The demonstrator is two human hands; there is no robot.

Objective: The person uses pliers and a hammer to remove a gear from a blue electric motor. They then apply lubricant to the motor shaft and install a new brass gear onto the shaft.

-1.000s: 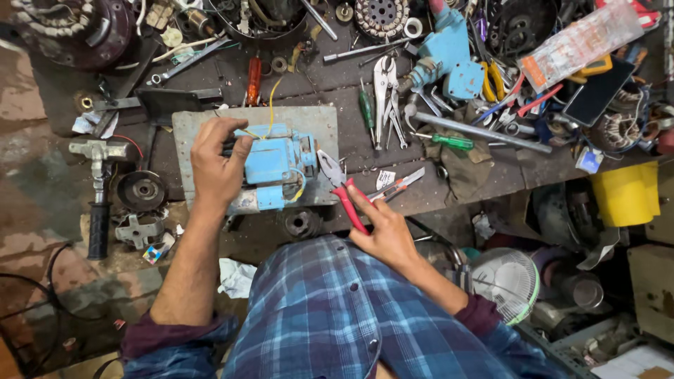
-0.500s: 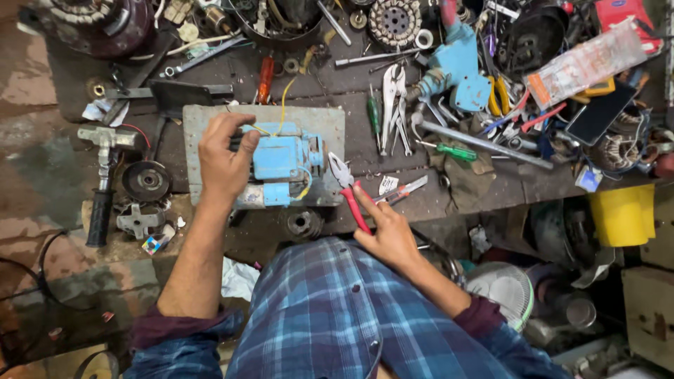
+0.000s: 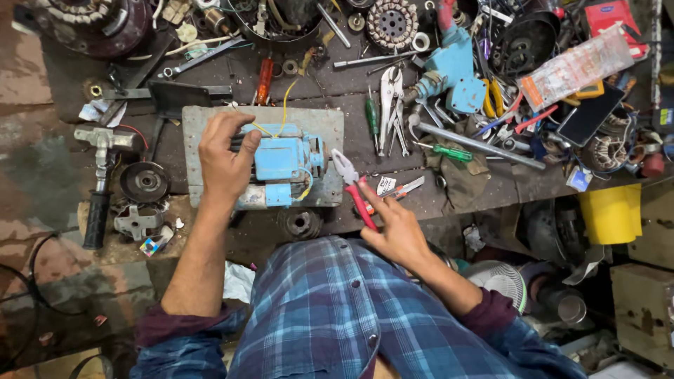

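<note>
Here we look down on a small blue electric motor (image 3: 281, 160) sitting on a grey metal plate (image 3: 330, 126) at the workbench's near edge. Our left hand (image 3: 223, 158) is clamped over its left end; our right hand (image 3: 397, 228) grasps red-handled pliers (image 3: 353, 186), nose just beside the motor's right end. Green screwdrivers (image 3: 449, 151) and locking pliers (image 3: 390, 105) lie beyond.

1. There is one view only, from a camera worn on the person's head.
2. It faces almost straight down over the person's plaid shirt (image 3: 337, 316) and forearms onto the cluttered surface (image 3: 393, 203).
3. It sits close, at about arm's reach: both hands fall mid-frame.
4. The surface fills the upper half of the frame; the floor (image 3: 42, 210) shows at the left edge, and a yellow container (image 3: 609, 214) at the right.
</note>
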